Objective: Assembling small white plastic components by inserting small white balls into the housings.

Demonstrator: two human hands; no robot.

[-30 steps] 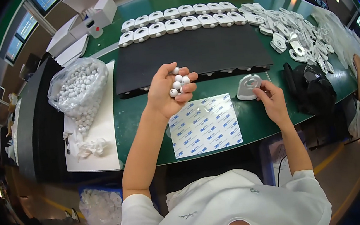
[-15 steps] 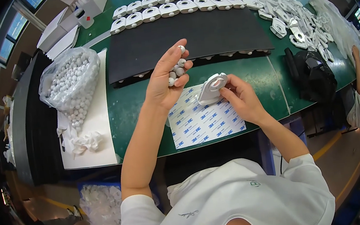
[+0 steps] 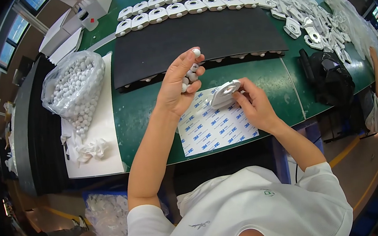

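Several small white balls (image 3: 192, 76) rest in the curled fingers of my left hand (image 3: 175, 88), and one more ball (image 3: 197, 52) is pinched at its thumb and fingertips. My right hand (image 3: 257, 106) grips a white plastic part (image 3: 224, 94) with a round hole, tilted above the table. Beneath the part lies a white sheet with blue print (image 3: 218, 131). Across the back, two rows of similar white parts (image 3: 194, 7) stand with balls at their fronts, behind a black foam mat (image 3: 190, 39).
On the left, a clear bag of white balls (image 3: 75, 84) sits on a white board (image 3: 109, 145) beside crumpled tissue (image 3: 92, 150). Loose white parts (image 3: 313, 26) are heaped at the far right, near a black bag (image 3: 330, 78). Another person's arm (image 3: 376, 70) shows at the right edge.
My left hand has dropped slightly and moved a little right, its pinched ball now more exposed. My right hand has tipped the white part flatter.
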